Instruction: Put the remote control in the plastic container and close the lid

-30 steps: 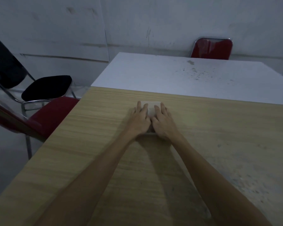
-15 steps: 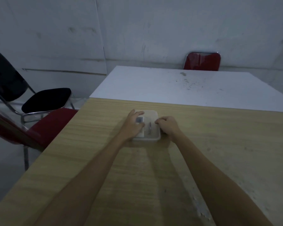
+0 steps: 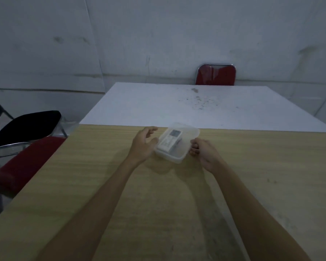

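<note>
A translucent plastic container [image 3: 187,146] with its lid on hangs tilted a little above the wooden table [image 3: 158,204], casting a shadow below. Through the lid I see the white remote control [image 3: 169,140] lying inside, display end away from me. My right hand [image 3: 205,153] pinches the container's right edge with curled fingers. My left hand [image 3: 144,144] is at the container's left side, fingers spread and curved, the palm close to or just touching its near left corner.
A white table [image 3: 177,110] butts against the far edge of the wooden one. Behind it stands a red chair [image 3: 215,74]. At the left are a black-seated chair [image 3: 26,127] and a red chair [image 3: 24,166] close to the table's edge.
Both hands came off the top of the lid. The container, flat on the table before, is now raised, turned and tilted in my right hand; my left hand has opened beside it.
</note>
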